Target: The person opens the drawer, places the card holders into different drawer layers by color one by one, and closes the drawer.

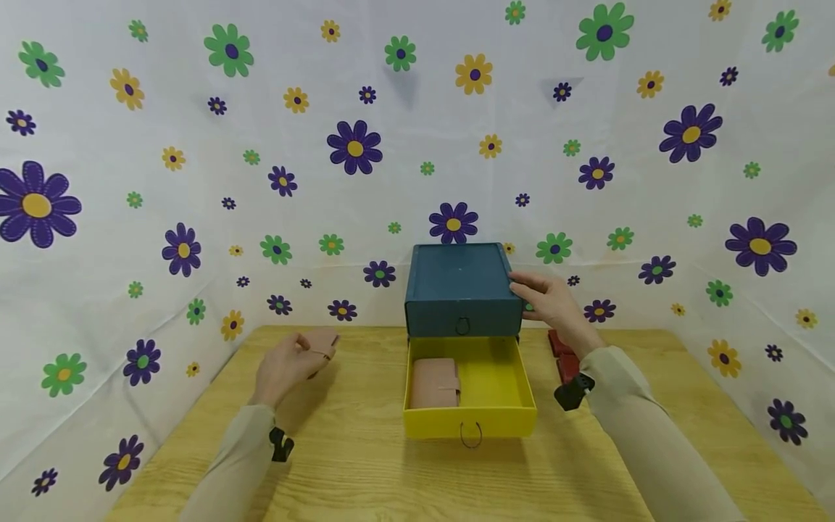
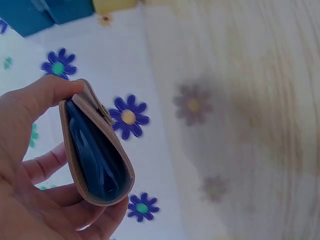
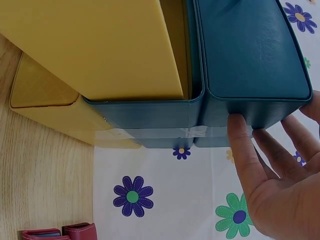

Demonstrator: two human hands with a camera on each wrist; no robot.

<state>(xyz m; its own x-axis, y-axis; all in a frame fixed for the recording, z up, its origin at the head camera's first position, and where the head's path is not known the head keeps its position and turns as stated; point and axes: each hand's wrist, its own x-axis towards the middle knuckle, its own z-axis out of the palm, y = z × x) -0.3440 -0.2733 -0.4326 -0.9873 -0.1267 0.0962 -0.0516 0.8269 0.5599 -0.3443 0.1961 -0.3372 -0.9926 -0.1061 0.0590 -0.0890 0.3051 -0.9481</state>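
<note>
A pink-beige wallet is held in my left hand, left of the drawer unit and over the table. The left wrist view looks into its end, where the lining is dark blue; the thumb lies on one face and the fingers curl round the other. My right hand touches the right side of the blue top box with fingers extended. Below that box a yellow drawer is pulled out. Inside it, at the left, lies another pink-beige wallet with a strap.
Dark red wallets lie on the wooden table to the right of the drawer unit, partly behind my right wrist. A wire ring pull hangs on the yellow drawer's front. Flower-patterned white cloth stands behind and at both sides.
</note>
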